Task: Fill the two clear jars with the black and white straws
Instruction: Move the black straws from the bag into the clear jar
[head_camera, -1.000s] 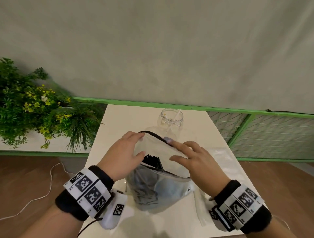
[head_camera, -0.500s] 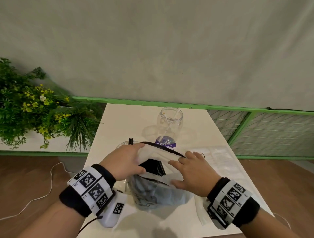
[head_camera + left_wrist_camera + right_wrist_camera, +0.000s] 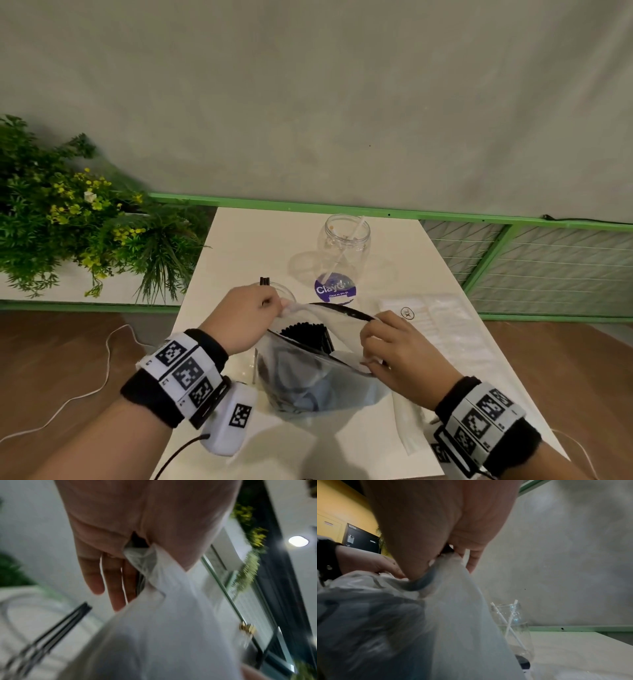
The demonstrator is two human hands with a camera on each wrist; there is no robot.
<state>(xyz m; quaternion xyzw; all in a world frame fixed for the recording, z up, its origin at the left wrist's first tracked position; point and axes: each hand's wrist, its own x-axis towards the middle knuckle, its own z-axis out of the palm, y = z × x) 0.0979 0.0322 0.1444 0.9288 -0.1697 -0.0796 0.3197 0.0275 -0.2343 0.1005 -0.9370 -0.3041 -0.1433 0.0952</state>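
Straws: black straws stand bunched inside a clear bag at the near middle of the surface; their ends show at the bag's mouth.
Bag: held up off the surface with its mouth uppermost and stretched wide, which I judge is to bare the straw ends so that some can be drawn out.
Left hand: at 9 o'clock of the bag mouth, thumb and fingers curled and pinching the rim film; the wrist view shows plastic gathered in that pinch.
Right hand: at 3 o'clock of the mouth, thumb and fingers closed on the opposite rim with its dark edge strip, pulling away from the left hand.
Far jar: upright at 12 o'clock of the bag, well beyond it, with two white straws leaning crossed inside; a purple label shows low on it.
Near jar: just behind the left hand at about 11 o'clock of the bag, mostly hidden; black straw tips stick up from it, so each jar seems kept for one colour.
White packet: flat on the surface at 2 o'clock of the bag, apparently holding the white straws, though its contents are hard to make out.
Progress: both jars hold only a few straws, so filling looks barely begun.
Next: one hand would have to free itself to reach in while the other keeps the mouth up.
Risk: slack film could fold over the straw ends, or the bag could tip and spill.
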